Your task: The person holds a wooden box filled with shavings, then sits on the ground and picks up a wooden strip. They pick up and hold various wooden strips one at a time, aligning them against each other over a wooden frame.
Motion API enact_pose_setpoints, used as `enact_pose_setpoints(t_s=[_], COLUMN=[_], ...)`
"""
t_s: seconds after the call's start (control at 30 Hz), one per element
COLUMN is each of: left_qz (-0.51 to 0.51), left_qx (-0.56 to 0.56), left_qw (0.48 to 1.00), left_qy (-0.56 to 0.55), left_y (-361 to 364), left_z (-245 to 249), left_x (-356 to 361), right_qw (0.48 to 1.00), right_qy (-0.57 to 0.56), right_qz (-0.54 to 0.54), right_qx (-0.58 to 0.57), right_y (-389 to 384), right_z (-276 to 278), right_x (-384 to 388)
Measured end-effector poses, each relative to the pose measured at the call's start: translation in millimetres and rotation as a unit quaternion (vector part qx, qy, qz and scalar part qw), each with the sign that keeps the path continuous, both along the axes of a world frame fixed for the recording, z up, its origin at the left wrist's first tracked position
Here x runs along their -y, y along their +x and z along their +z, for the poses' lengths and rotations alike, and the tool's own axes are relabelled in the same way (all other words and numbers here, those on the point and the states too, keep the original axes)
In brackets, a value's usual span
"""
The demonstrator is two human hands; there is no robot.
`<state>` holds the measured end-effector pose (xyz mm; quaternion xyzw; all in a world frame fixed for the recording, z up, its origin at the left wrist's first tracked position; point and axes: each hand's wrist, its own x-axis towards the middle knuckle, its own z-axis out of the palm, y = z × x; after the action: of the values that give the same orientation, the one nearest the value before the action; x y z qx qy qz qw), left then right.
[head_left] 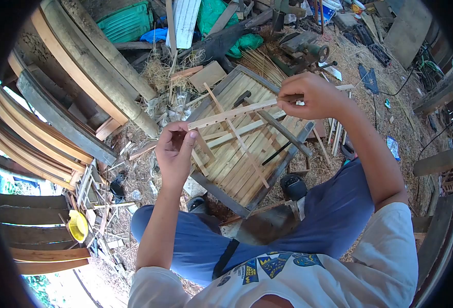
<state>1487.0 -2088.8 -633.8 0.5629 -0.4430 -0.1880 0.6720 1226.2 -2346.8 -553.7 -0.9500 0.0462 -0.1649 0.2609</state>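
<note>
A long thin wooden strip (231,114) with a row of small holes along its side is held up between my two hands. My left hand (176,149) pinches its left end between thumb and fingers. Farther along, my right hand (311,96) grips it with bent fingers, and the strip runs on past that hand. Below it is a low slatted wooden table (231,182) with a dark frame. On the table lie what looks like a hammer (286,132) with a wooden handle, a dark slim rod (276,153), and several loose thin strips, one long strip (244,146) among them.
A metal vise (308,49) stands beyond the table. Long planks (82,66) lean at the left, near a yellow basin (77,226). A green plastic crate (126,23) lies at the back. Shavings, offcuts and a cable (408,82) litter the ground.
</note>
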Motion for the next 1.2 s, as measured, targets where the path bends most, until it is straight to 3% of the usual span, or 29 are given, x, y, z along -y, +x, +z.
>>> enact_pose_setpoints(t_s=[1.2], left_qz=[0.002], left_qx=[0.005], left_qw=[1.0], left_qy=[0.007], left_y=[2.8], left_z=[0.1], left_x=[0.5], right_qw=[1.0], right_qy=[-0.02], right_qz=[-0.008], right_qx=[0.02], right_y=[-1.8], right_z=[0.7], right_x=[1.0])
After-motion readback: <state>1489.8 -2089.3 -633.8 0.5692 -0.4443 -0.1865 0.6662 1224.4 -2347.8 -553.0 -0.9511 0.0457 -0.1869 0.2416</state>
